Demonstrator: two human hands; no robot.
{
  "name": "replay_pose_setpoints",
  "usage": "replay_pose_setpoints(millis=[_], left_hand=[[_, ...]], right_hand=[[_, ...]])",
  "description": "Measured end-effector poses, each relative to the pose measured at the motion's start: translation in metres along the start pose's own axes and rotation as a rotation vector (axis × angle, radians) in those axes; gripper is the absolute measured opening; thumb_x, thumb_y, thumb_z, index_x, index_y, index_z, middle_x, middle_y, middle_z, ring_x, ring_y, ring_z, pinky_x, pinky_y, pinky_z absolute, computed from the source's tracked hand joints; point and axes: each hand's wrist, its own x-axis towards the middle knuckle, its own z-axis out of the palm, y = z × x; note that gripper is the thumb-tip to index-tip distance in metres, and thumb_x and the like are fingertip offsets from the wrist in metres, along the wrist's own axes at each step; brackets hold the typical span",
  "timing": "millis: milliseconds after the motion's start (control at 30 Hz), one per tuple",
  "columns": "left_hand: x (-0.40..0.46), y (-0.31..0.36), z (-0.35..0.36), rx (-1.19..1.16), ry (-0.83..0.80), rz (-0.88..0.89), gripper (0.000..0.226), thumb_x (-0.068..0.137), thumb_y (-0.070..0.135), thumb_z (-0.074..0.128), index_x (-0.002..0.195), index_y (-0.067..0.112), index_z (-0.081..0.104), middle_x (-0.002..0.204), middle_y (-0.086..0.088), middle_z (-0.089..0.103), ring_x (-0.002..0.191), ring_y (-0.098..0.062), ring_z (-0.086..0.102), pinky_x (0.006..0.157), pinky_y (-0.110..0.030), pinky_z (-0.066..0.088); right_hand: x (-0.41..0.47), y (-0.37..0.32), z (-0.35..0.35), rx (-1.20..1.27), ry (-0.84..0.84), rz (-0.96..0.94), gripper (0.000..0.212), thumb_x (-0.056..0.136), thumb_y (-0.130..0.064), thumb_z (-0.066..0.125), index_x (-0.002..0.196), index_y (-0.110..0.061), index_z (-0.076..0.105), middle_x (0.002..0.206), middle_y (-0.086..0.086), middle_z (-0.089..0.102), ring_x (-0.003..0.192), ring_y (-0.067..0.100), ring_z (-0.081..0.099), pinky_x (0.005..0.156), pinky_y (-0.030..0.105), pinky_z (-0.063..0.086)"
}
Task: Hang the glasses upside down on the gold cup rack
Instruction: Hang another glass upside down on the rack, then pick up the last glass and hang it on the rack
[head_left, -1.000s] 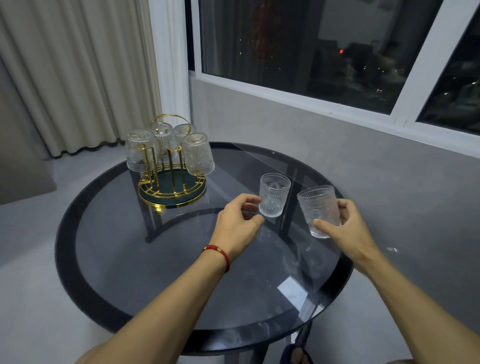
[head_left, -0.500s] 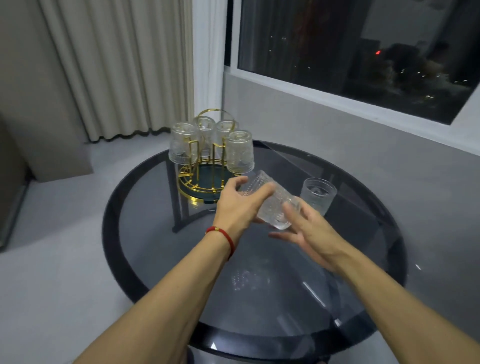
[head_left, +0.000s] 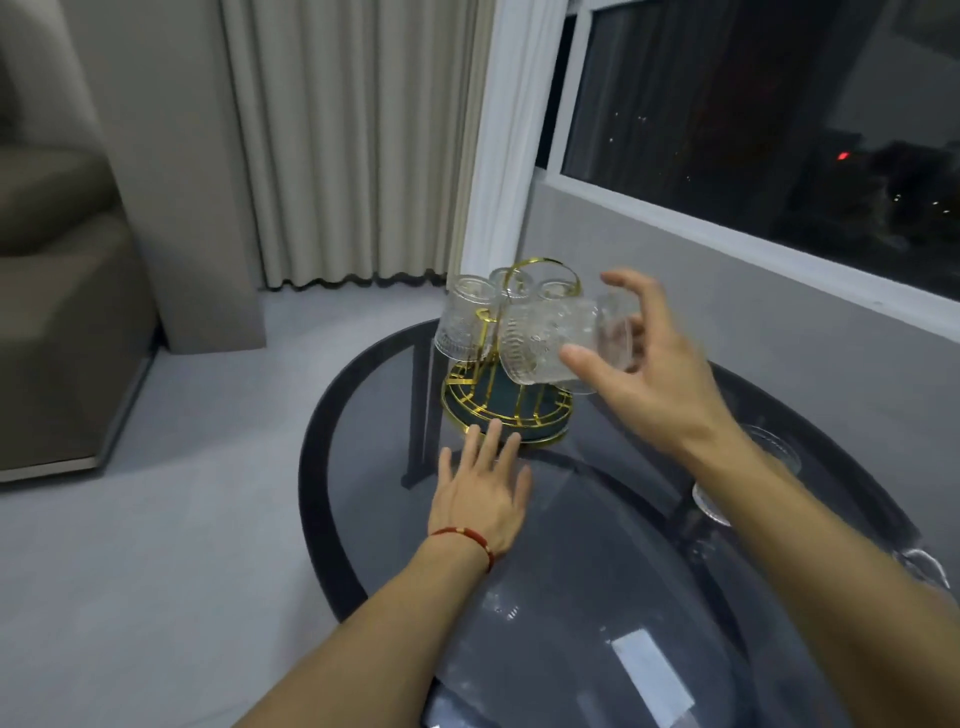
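Beside rack (head_left: 506, 410), glass (head_left: 582, 338) in right hand (head_left: 644, 384)

Dim, flat indoor light, dark night window (head_left: 753, 130).
Wide-angle bending at the edges; right hand (head_left: 649, 374) motion-blurred; pale glare patch on the glass desk (head_left: 652, 675).

Round smoked-glass table (head_left: 363, 499) with a dark rim, its dark legs showing through the top. Pleated cream curtains (head_left: 353, 140) hang down to the pale grey floor (head_left: 156, 571), with a white sheer strip beside them. Grey-brown sofa (head_left: 57, 312) off on the left. White-framed window (head_left: 753, 130), dark outside, few tiny lights and one red one.
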Motion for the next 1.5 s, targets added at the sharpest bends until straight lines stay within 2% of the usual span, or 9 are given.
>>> replay_pose_setpoints(millis=[100,300,533,700,933,1133,1300,1400,1500], left_hand=[[-0.001,0.0,0.003,0.032,0.027,0.013,0.06,0.106,0.05,0.014,0.161,0.026,0.016,0.172,-0.001,-0.001,0.157,-0.027,0.002,0.127,-0.051,0.005],[-0.001,0.0,0.003,0.064,0.081,0.009,0.059,0.107,0.048,0.017,0.16,0.022,0.019,0.172,-0.002,0.007,0.154,-0.029,0.016,0.125,-0.051,0.012],[0.0,0.001,0.002,0.08,0.089,0.008,0.059,0.107,0.047,0.019,0.158,0.019,0.025,0.171,-0.003,0.011,0.151,-0.029,0.021,0.124,-0.051,0.015],[0.001,0.002,0.001,0.046,0.094,0.003,0.058,0.106,0.045,0.021,0.159,0.021,0.023,0.171,-0.003,0.013,0.151,-0.029,0.021,0.124,-0.052,0.015],[0.001,0.0,0.002,0.067,0.098,0.016,0.058,0.106,0.046,0.02,0.158,0.02,0.024,0.17,-0.003,0.016,0.15,-0.029,0.025,0.123,-0.052,0.02],[0.003,0.003,0.0,0.052,0.093,0.005,0.065,0.096,0.044,0.041,0.156,0.022,0.029,0.17,-0.002,0.016,0.15,-0.027,0.027,0.123,-0.052,0.02],[-0.003,0.009,-0.005,0.107,0.092,0.029,0.061,0.097,0.038,0.049,0.154,0.022,0.032,0.166,-0.003,0.029,0.146,-0.027,0.036,0.119,-0.051,0.03],[-0.01,0.025,-0.01,0.089,0.124,0.129,0.057,0.093,0.027,0.054,0.148,0.02,0.041,0.154,-0.002,0.044,0.128,-0.027,0.051,0.101,-0.046,0.047],[-0.008,0.044,-0.014,-0.016,0.149,0.167,0.057,0.092,0.021,0.058,0.147,0.017,0.044,0.148,-0.003,0.05,0.123,-0.028,0.054,0.099,-0.044,0.049]], right_hand=[[0.045,-0.016,0.014,-0.076,-0.048,-0.046,0.065,0.081,-0.06,0.071,0.138,-0.04,0.046,0.101,-0.006,0.066,0.089,0.015,0.064,0.08,0.037,0.051],[0.096,-0.024,0.05,-0.214,-0.187,-0.041,0.074,0.085,-0.056,0.068,0.153,-0.039,0.045,0.146,0.006,0.059,0.135,0.028,0.051,0.108,0.053,0.046],[0.101,-0.013,0.086,-0.274,-0.226,0.079,0.082,0.083,-0.053,0.072,0.154,-0.026,0.04,0.139,0.011,0.064,0.127,0.035,0.06,0.103,0.057,0.05],[0.096,0.006,0.104,-0.394,-0.2,0.113,0.066,0.084,-0.059,0.067,0.136,-0.022,0.049,0.112,-0.001,0.068,0.116,0.031,0.064,0.108,0.054,0.034],[0.09,0.014,0.115,-0.474,-0.191,0.12,0.07,0.093,-0.066,0.055,0.146,-0.02,0.05,0.144,0.011,0.062,0.142,0.037,0.046,0.118,0.058,0.028],[0.033,0.022,0.074,-0.364,-0.018,-0.046,0.046,0.096,-0.034,0.059,0.14,-0.017,0.056,0.137,0.006,0.057,0.13,0.027,0.049,0.109,0.048,0.035],[-0.047,0.052,0.019,-0.297,0.056,0.011,0.042,0.086,-0.004,0.064,0.126,-0.015,0.065,0.128,0.004,0.061,0.12,0.024,0.055,0.102,0.048,0.044],[-0.099,0.083,-0.011,-0.223,0.172,0.131,0.037,0.083,0.006,0.065,0.116,-0.011,0.067,0.117,0.005,0.064,0.109,0.023,0.061,0.095,0.042,0.049],[-0.129,0.108,-0.031,-0.148,0.255,0.441,0.037,0.085,0.002,0.067,0.118,-0.014,0.06,0.118,0.006,0.062,0.102,0.024,0.063,0.086,0.037,0.05]])
